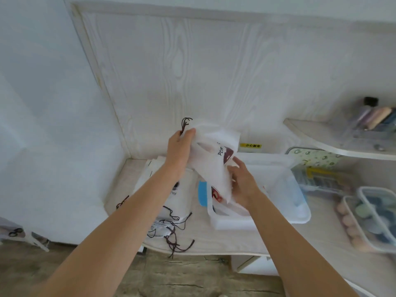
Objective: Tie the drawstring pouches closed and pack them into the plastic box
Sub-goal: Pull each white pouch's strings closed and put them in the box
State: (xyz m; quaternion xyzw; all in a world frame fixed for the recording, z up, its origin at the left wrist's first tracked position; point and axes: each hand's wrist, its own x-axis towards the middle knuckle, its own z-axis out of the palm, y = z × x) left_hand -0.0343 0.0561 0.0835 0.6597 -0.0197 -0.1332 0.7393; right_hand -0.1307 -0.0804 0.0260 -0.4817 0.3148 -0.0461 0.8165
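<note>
Up there, white pouch (214, 155) lifted over the box (278, 202). Left hand (181, 146) fingers curled, gripping its gathered top by the dark cord (185, 123). Right hand (243, 183) fingers pinching the lower edge. More pouches (177, 202) heaped on the worktop (225, 241), left of the box.
</note>
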